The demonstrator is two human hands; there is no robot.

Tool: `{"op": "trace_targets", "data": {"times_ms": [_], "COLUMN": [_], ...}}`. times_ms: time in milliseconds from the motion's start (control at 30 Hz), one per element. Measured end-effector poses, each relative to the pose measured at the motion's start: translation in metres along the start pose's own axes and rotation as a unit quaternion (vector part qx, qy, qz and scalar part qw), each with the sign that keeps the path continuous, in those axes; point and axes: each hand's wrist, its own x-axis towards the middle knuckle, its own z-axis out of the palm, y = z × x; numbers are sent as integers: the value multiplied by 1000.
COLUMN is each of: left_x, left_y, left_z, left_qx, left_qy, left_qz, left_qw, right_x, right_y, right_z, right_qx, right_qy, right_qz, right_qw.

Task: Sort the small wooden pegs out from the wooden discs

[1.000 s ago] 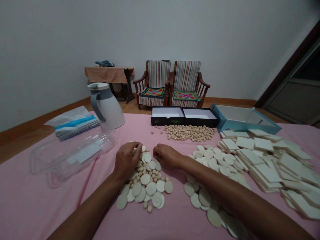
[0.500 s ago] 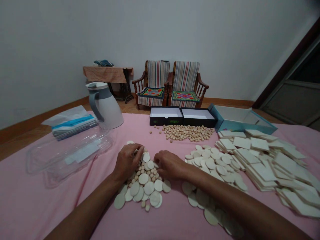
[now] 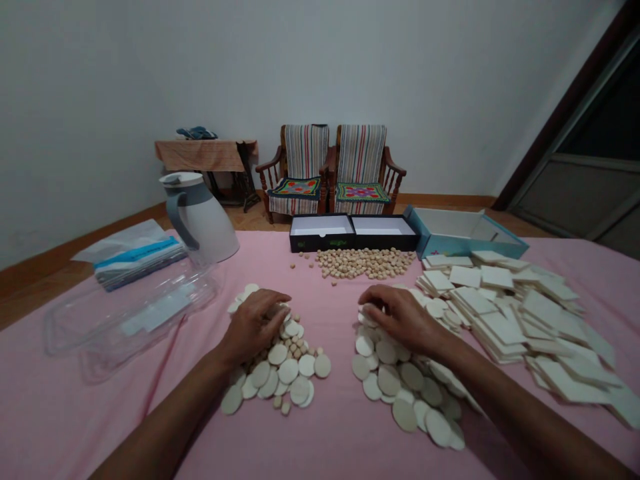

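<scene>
My left hand (image 3: 256, 323) rests over the upper left of a mixed pile of pale round discs (image 3: 288, 371) and small wooden pieces (image 3: 299, 345). Its fingers are curled towards the thumb around something I cannot make out. My right hand (image 3: 400, 317) is at the upper left edge of a larger heap of round discs (image 3: 389, 379), fingers bent and closed over pale discs at the fingertips. Part of that heap lies hidden under my right hand and forearm.
Beyond the hands are many small wooden pieces (image 3: 363, 264), two black trays (image 3: 323, 243) and a blue box (image 3: 470, 247). Square tiles (image 3: 505, 327) are heaped at right. A jug (image 3: 207, 223), tissue pack (image 3: 137, 260) and clear plastic packaging (image 3: 145, 320) stand at left.
My right hand has moved right, from the mixed pile to the larger disc heap. My left hand stays at the mixed pile. The view has shifted slightly.
</scene>
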Motion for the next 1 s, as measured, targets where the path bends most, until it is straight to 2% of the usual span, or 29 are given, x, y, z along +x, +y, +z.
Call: {"op": "trace_targets", "data": {"times_ms": [133,267,400,500,700,800,900,1000], "left_x": [4,8,12,16,24,32,43,53], "left_y": [12,20,28,34,40,44,59,80], "left_z": [-6,-11,-12,-10,-9,-8,4,20], "left_qx": [-18,18,74,108,138,133,77,-42], "left_qy": [-82,-191,-250,-262,-273,-264,-240,-203], "left_qz": [23,14,0,-11,-59,-58,-52,-26], "left_qw": [996,981,965,959,950,954,966,978], "right_x": [-25,-43,-55,-59,-61,-62,-63,-64], "right_y": [30,55,66,71,78,79,79,79], "right_z": [-16,-15,-13,-13,-13,-14,-15,-15], "right_qx": [6,-1,-17,-21,-17,-19,-17,-12], "right_qy": [80,169,240,263,263,264,262,255], "right_qz": [36,54,59,52,35,27,26,25], "right_qw": [996,984,969,963,964,964,965,966]}}
